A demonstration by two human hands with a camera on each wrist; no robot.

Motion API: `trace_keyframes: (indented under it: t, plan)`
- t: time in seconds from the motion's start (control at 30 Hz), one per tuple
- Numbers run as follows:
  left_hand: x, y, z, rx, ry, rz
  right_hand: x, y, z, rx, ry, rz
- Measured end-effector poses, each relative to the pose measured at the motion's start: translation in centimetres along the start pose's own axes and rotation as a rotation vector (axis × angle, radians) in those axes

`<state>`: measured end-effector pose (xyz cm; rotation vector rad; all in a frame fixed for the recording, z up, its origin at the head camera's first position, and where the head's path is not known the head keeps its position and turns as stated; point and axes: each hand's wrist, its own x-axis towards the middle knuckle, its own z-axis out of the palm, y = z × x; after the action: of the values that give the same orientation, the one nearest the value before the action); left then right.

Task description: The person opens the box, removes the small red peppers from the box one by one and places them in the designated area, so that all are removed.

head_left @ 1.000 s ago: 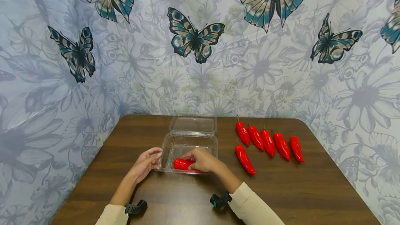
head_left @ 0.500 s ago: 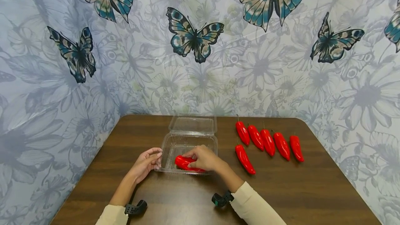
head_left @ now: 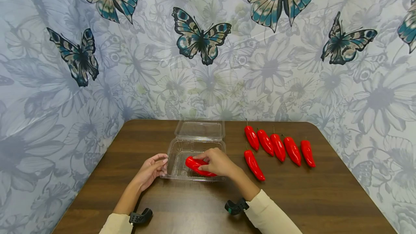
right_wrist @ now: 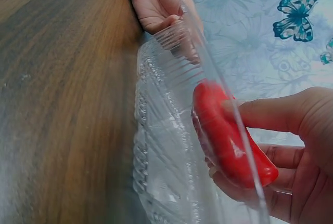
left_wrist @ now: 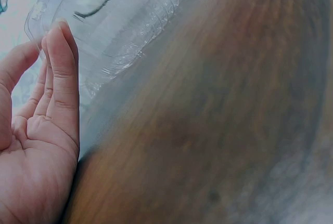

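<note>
A clear plastic clamshell container [head_left: 177, 154] stands on the wooden table with its lid [head_left: 199, 129] folded back. At its left wall, my left hand [head_left: 151, 172] pinches the rim between thumb and fingers; the left wrist view shows this hand [left_wrist: 44, 104] at the corner. Inside the container, my right hand [head_left: 217, 161] grips a red chili pepper [head_left: 192, 163]. In the right wrist view the thumb and fingers lie on either side of the pepper [right_wrist: 223, 135], behind the clear wall. A dark stem [left_wrist: 96, 7] shows on the pepper in the left wrist view.
Several red chili peppers [head_left: 278, 148] lie in a slanting row on the right of the table [head_left: 292, 198]. Another pepper [head_left: 254, 165] lies in front of them, near my right forearm. A butterfly-patterned wall covering [head_left: 208, 93] rises behind the table.
My right hand has shifted slightly right and away from me with the pepper, which now lies more slanted. My left hand stays at the container's rim.
</note>
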<state>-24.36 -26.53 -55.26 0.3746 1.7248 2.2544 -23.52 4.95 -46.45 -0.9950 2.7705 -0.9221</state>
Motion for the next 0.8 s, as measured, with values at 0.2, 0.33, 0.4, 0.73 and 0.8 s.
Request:
trace_keyframes:
  t: [0.2, 0.33, 0.4, 0.73, 0.8]
  plan:
    - [0.0, -0.1, -0.1, 0.010, 0.005, -0.003, -0.9, -0.4, -1.1, 0.006, 0.021, 0.008]
    - [0.0, -0.1, -0.1, 0.009, 0.003, -0.008, -1.6, -0.6, -1.7, 0.003, 0.041, 0.021]
    - [0.0, -0.1, -0.1, 0.010, 0.001, -0.011, -2.1, -0.7, -2.1, 0.008, 0.052, 0.029]
    - [-0.1, -0.1, -0.1, 0.002, -0.009, -0.001, -3.8, -0.3, -4.4, 0.095, 0.112, 0.005]
    - [-0.1, -0.1, -0.2, 0.003, -0.009, 0.002, -4.2, -0.3, -4.9, 0.105, 0.129, -0.006]
